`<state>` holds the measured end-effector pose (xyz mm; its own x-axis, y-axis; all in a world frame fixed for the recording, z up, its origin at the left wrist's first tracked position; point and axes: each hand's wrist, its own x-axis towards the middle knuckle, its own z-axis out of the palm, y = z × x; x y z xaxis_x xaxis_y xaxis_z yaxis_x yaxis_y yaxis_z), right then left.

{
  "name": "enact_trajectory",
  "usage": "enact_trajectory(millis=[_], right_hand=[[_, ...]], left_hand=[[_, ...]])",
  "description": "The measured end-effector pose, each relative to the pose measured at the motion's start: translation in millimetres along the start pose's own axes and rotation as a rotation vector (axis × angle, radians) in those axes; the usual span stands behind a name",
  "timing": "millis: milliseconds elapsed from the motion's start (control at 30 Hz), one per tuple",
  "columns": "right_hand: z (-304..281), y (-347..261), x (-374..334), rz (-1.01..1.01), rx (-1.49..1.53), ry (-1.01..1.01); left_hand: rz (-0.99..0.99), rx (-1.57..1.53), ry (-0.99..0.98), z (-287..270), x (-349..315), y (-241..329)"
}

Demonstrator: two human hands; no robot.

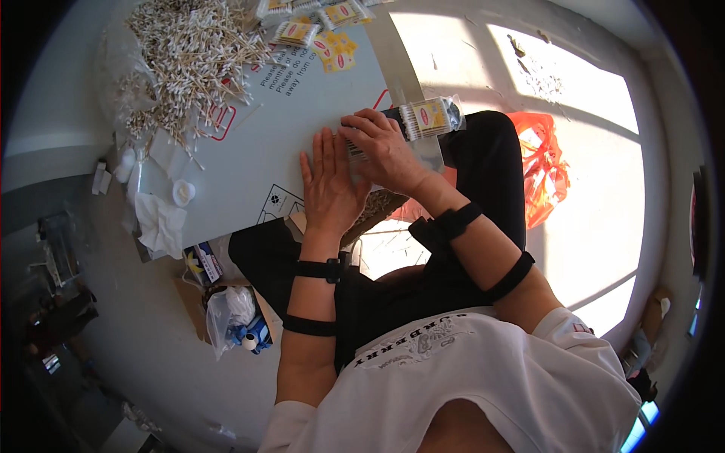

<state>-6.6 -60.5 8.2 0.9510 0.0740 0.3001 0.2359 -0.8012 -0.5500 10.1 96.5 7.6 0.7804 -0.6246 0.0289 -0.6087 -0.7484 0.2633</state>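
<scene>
Left fingers (328, 155): stretched straight and laid palm down on the grey board (238, 170); three are kept close together, the little finger is set slightly apart, and the thumb of the left hand (329, 195) is pointed toward the other hand.

Right fingers (365, 124): bent and bunched near one another; whether anything is clamped beneath them cannot be told, since the undersides are hidden by the right hand (393, 160).

Row of swabs (354, 151): seen in part between the two hands, at the upper centre of the frame.

Dark strip (396, 118): placed just beside the right fingers and partly covered.

Clear pouch (429, 118): filled with swabs, marked with a yellow label, laid right of the strip.

Black straps (321, 269): fastened around both forearms.

Yellow cards (334, 51): spread at the top of the frame, beside filled packets (296, 32).

Loose swabs (189, 64): heaped at the upper left.

Crumpled white sheet (160, 226): draped over the board's left edge.

Red bag (540, 170): set down on the sunlit floor (596, 219), right of centre.

Cardboard box (192, 309): placed at the lower left.
</scene>
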Motion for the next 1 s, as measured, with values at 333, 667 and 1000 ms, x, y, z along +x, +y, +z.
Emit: enact_trajectory(millis=[333, 667, 1000], right_hand=[[4, 5, -16, -0.165, -0.015, 0.122], [3, 9, 2, 0.012, -0.065, 0.088], [-5, 8, 4, 0.128, 0.062, -0.008]], left_hand=[[-0.002, -0.021, 0.005, -2, 1, 4], [-0.009, -0.032, -0.006, -2, 0, 3], [-0.027, -0.026, -0.001, -1, -1, 4]])
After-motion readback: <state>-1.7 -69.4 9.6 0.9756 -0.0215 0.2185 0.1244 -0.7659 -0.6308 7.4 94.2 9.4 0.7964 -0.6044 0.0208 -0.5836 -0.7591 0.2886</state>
